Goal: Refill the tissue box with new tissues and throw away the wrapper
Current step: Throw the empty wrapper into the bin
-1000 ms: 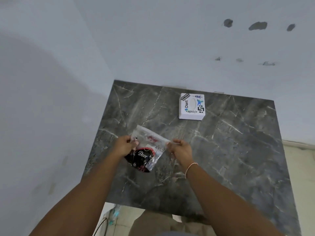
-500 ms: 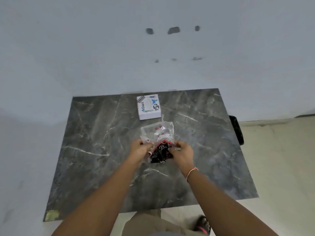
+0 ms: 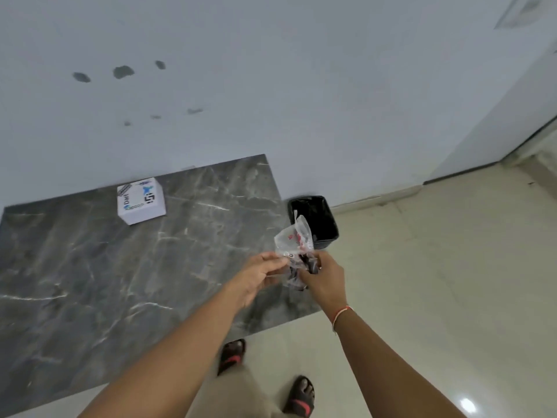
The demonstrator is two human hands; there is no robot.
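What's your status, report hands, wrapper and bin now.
Left hand and right hand both grip wrapper. Black bin beside table, open. Nothing in the way.

Open floor (image 3: 422, 297) around the black bin (image 3: 319, 224), its mouth unobstructed just beyond the table (image 3: 120, 282) corner

"dart" on the tissue box (image 3: 141, 201)

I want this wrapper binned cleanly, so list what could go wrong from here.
1. The crumpled clear plastic wrapper is light; released this far from the black bin on the floor, it may drift and miss.
2. The left hand pinches only an edge while the right hand has the main grip; a slip could drop it on the grey marble table.
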